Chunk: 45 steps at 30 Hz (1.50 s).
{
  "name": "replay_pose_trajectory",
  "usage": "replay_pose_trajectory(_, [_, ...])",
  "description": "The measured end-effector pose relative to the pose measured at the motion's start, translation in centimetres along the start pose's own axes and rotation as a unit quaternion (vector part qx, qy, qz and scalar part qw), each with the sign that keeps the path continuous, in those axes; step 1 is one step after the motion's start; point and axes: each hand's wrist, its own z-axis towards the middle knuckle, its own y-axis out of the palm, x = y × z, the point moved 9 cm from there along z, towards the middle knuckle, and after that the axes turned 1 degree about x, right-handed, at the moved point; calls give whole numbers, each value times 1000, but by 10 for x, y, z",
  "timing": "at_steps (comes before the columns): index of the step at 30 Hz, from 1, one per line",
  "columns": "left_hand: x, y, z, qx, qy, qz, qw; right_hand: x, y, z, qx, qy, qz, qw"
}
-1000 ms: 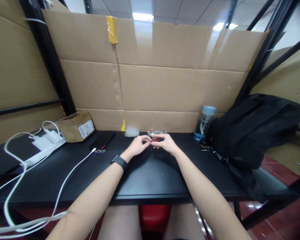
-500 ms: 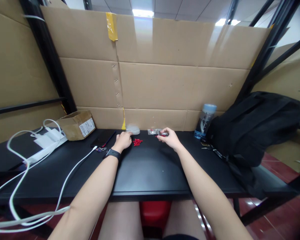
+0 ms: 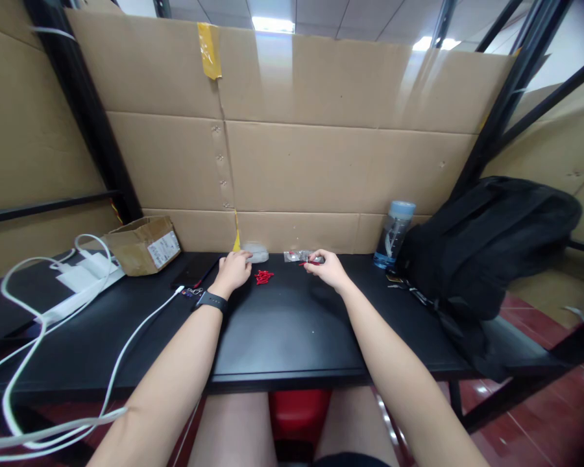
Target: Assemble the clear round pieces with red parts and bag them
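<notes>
My left hand [image 3: 234, 269], with a black watch on its wrist, lies on the black table [image 3: 282, 331] with curled fingers touching a small clear plastic bag [image 3: 257, 251] at the cardboard wall. A little heap of small red parts [image 3: 263, 277] lies just right of it. My right hand [image 3: 327, 268] pinches a small red and silver piece [image 3: 313, 261] beside another clear bag [image 3: 294, 255]. What the left hand's fingers hold is too small to tell.
A blue-capped water bottle [image 3: 393, 235] and a black backpack [image 3: 486, 240] stand at the right. A phone [image 3: 194, 273], white cables [image 3: 53, 324] and a small cardboard box [image 3: 143, 244] lie at the left. Cardboard walls [image 3: 321, 155] close off the back.
My hands were together at the table's back middle. The left hand has moved left to the clear bag, uncovering the red parts; the right hand has stayed near the other bag.
</notes>
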Motion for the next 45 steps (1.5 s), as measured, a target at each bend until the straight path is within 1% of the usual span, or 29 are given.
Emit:
replay_pose_trajectory(3, [2, -7, 0, 12, 3, -7, 1000, -1, 1, 0, -5, -2, -2, 1000])
replay_pose_trajectory(10, [6, -29, 1, 79, 11, -32, 996, 0, 0, 1, -6, 2, 6, 1000])
replay_pose_trajectory(13, [7, -36, 1, 94, 17, -41, 995, 0, -1, 2, -1, 0, 8, 1000])
replay_pose_trajectory(15, [7, -34, 1, 81, 18, -34, 996, 0, -2, 2, 2, -2, 8, 1000])
replay_pose_trajectory(17, [7, -25, 0, 42, 22, -19, 999, -1, -1, 1, 2, -5, 5, 1000])
replay_pose_trajectory(22, [4, 12, -4, -83, 25, 41, 995, -2, 1, 1, -7, -10, 9, 1000])
replay_pose_trajectory(24, [1, 23, -5, -118, 19, 55, 991, -2, 2, 0, -9, -11, 16, 1000])
replay_pose_trajectory(25, [-1, 26, -6, -126, 15, 58, 990, -2, 2, 0, -9, -11, 19, 1000])
replay_pose_trajectory(27, [-2, 24, -5, -119, 9, 62, 991, -2, 2, 0, -9, -11, 24, 1000])
replay_pose_trajectory(29, [-2, 14, -4, -87, 5, 60, 994, -3, 2, 0, -9, -13, 28, 999])
replay_pose_trajectory(31, [2, -1, -3, -44, 9, 50, 998, -4, 1, -1, -8, -15, 24, 1000])
replay_pose_trajectory(33, [15, -19, -3, -1, 32, 27, 999, -6, -2, -1, -4, -19, 11, 1000])
replay_pose_trajectory(34, [25, -26, -4, 14, 54, 10, 998, -8, -4, -1, 2, -25, 1, 1000])
replay_pose_trajectory(35, [38, -31, -5, 22, 82, -10, 996, -10, -7, -1, 9, -32, -11, 999])
replay_pose_trajectory(37, [70, -35, -11, 12, 156, -53, 986, -15, -13, -1, 22, -51, -42, 998])
replay_pose_trajectory(39, [105, -28, -22, -24, 233, -85, 968, -17, -17, 0, 30, -68, -78, 994])
replay_pose_trajectory(41, [133, -17, -34, -63, 281, -103, 952, -17, -21, 1, 34, -78, -110, 990])
replay_pose_trajectory(43, [151, -4, -45, -101, 308, -120, 938, -17, -24, 1, 38, -86, -134, 986])
replay_pose_trajectory(45, [162, 7, -53, -136, 325, -141, 925, -18, -26, 1, 40, -91, -148, 984])
